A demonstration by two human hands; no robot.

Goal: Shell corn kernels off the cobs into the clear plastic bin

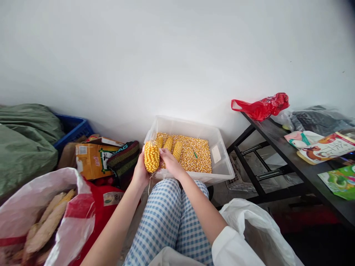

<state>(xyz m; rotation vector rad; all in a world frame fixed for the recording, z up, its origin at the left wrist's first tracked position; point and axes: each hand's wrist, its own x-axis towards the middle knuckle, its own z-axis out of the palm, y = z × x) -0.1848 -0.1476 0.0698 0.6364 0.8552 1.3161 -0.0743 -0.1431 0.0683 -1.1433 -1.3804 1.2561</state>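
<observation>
An ear of corn [152, 156] with yellow kernels stands nearly upright between my hands, over the near left edge of a clear plastic bin [224, 162]. My left hand [141, 169] wraps its left side and lower part. On the other side, my right hand [169, 162] has its fingers closed against the ear, with the thumb near its edge; some fingertips are hidden. Inside the bin, loose corn kernels [197, 159] form a wide layer. Several more ears of corn [177, 150] lie on them at the left, and a small green object [195, 153] rests among the kernels.
At the left, an open white and red sack [80, 218] holds bare cobs [47, 225]. Behind it are an orange carton [90, 159] and a blue crate [74, 129]. A black table [299, 151] with bags and packets stands right; a white bag [249, 214] is beside my knees.
</observation>
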